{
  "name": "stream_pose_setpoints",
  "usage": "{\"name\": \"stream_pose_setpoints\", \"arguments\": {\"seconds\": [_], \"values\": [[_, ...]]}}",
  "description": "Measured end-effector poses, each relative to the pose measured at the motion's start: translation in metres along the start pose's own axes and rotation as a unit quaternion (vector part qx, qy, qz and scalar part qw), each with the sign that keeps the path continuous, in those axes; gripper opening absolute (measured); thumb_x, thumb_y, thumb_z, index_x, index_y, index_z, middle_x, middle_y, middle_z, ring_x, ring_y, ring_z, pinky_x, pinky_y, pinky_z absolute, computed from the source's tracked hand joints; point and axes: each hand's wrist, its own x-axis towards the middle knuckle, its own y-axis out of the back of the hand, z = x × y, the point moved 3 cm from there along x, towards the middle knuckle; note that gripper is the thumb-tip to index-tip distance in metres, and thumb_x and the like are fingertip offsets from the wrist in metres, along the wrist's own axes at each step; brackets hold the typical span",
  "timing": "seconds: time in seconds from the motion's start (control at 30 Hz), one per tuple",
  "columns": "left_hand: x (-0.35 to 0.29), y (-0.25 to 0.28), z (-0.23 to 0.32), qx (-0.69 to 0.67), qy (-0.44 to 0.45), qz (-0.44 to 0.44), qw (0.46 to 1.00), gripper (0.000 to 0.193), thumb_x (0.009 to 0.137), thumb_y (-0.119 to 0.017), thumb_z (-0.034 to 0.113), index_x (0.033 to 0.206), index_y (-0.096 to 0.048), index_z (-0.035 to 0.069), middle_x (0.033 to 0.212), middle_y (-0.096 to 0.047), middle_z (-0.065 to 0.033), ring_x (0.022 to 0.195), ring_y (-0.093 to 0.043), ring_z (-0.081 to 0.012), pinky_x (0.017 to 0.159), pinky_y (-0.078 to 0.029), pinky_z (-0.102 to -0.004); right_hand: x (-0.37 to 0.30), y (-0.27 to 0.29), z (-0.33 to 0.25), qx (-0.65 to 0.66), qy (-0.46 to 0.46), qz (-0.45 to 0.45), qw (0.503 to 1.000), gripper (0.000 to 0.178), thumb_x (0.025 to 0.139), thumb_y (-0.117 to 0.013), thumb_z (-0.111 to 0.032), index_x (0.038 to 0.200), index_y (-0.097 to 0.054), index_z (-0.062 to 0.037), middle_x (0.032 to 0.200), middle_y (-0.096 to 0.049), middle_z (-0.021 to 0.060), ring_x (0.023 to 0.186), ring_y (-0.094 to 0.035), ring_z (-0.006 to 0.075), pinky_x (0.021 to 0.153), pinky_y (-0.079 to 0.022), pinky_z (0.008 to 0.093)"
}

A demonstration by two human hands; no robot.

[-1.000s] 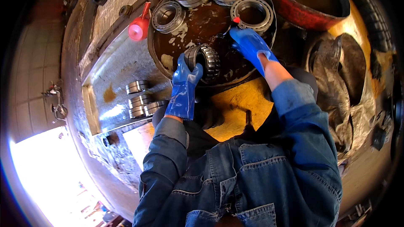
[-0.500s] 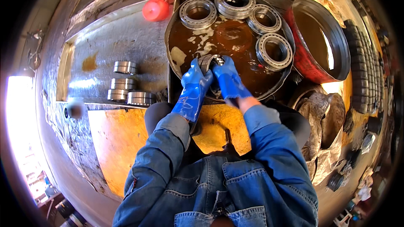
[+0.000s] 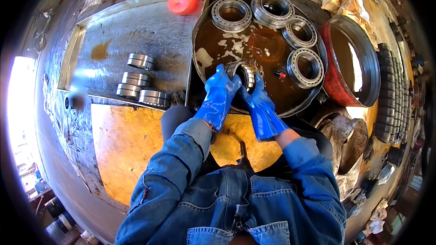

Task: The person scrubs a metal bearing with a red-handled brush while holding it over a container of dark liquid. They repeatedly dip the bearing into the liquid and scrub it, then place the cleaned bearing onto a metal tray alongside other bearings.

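Observation:
Both hands wear blue rubber gloves. Between them, over the near side of a round basin (image 3: 198, 70) of brown liquid, is a roller bearing (image 3: 248, 77), its rollers showing along one side. My left hand (image 3: 219, 93) is closed around its left side. My right hand (image 3: 261, 109) grips it from the lower right. The gloves hide part of the bearing. Larger bearings sit along the basin's far and right sides, among them a far-left bearing (image 3: 231, 14) and a right-hand bearing (image 3: 305, 67). A small red and black object (image 3: 280, 74) lies beside the latter.
Left of the basin, a metal tray (image 3: 131, 27) holds several bearing rings (image 3: 137, 80) near its front edge and a red ladle (image 3: 183, 2) at its far corner. A red drum (image 3: 336, 70) stands right of the basin. Crumpled brown cloth (image 3: 343, 143) lies nearer me.
The view has shifted, so the basin sits further right. The bearing has turned between my hands, showing more of its ring, and my right hand has moved lower along it.

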Motion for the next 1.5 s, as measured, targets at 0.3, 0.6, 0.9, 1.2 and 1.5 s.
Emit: {"name": "stream_pose_setpoints", "arguments": {"seconds": [0.3, 0.6, 0.9, 1.2, 1.5], "values": [[-0.005, 0.002, 0.016, -0.01, -0.008, -0.027, 1.0, 0.081, 0.089, -0.069, 0.054, 0.152, -0.047, 0.008, 0.129, -0.07, -0.0251, 0.12, -0.069, -0.0397, 0.104, -0.053, -0.0466, 0.083, 0.027, -0.033, 0.049, 0.135, -0.249, 0.958, 0.042, 0.095, -0.061, -0.03, 0.123, -0.07, 0.0, 0.114, -0.075, 0.0193, 0.096, -0.07, 0.0247, 0.084, -0.053, 0.0368], [-0.01, 0.012, -0.005, -0.041, 0.008, -0.019, 0.999, 0.081, 0.089, -0.07, 0.047, 0.154, -0.044, 0.006, 0.13, -0.069, -0.0254, 0.121, -0.068, -0.0402, 0.105, -0.053, -0.046, 0.01, -0.008, 0.003, -0.093, -0.023, 0.033, 0.995, 0.084, 0.09, -0.072, -0.052, 0.16, -0.04, -0.0172, 0.142, -0.062, 0.0282, 0.135, -0.059, 0.0419, 0.113, -0.048, 0.0498], [-0.003, 0.003, 0.012, -0.02, 0.025, -0.022, 0.999, 0.085, 0.089, -0.069, 0.052, 0.155, -0.043, 0.007, 0.133, -0.068, -0.0251, 0.123, -0.067, -0.0396, 0.107, -0.053, -0.0459, 0.062, 0.017, -0.025, 0.237, 0.106, -0.239, 0.936, 0.04, 0.097, -0.06, -0.029, 0.122, -0.072, -0.0006, 0.124, -0.074, 0.0146, 0.112, -0.067, 0.0255, 0.098, -0.051, 0.0357], [-0.001, -0.006, -0.004, -0.035, -0.013, 0.002, 0.999, 0.08, 0.088, -0.071, 0.049, 0.153, -0.046, 0.007, 0.13, -0.07, -0.0245, 0.121, -0.068, -0.0393, 0.105, -0.054, -0.0461, 0.025, 0.005, -0.007, -0.085, 0.031, 0.021, 0.996, 0.056, 0.092, -0.07, -0.028, 0.139, -0.061, -0.0005, 0.129, -0.069, 0.0234, 0.123, -0.066, 0.0323, 0.106, -0.05, 0.0398], [-0.002, 0.003, 0.006, -0.05, -0.009, -0.02, 0.999, 0.088, 0.086, -0.073, 0.049, 0.157, -0.041, 0.007, 0.132, -0.069, -0.0246, 0.122, -0.068, -0.039, 0.105, -0.053, -0.0448, 0.05, 0.002, -0.021, 0.262, 0.127, -0.136, 0.947, 0.044, 0.099, -0.066, -0.028, 0.133, -0.064, 0.0009, 0.129, -0.07, 0.0136, 0.116, -0.065, 0.0208, 0.102, -0.051, 0.0369]]}}
